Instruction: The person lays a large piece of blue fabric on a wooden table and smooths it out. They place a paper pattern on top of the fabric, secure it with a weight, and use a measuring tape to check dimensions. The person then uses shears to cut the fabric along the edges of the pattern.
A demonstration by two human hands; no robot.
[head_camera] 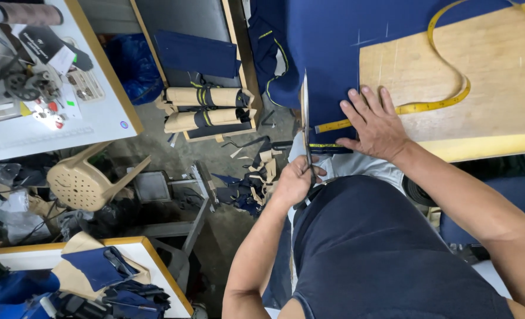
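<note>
Left hand (pixel 295 180) scissors (pixel 305 127) navy cloth (pixel 327 53) on plywood table (pixel 487 65) above littered floor (pixel 215 159).

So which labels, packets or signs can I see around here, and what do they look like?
Dark card: white table at upper left, tilted rectangle, black with pale print.
White slip: beside that card, small pale rectangle.
Printed sheet: same table's right edge, beige with rows of small marks.
No screens or signs show.
</note>
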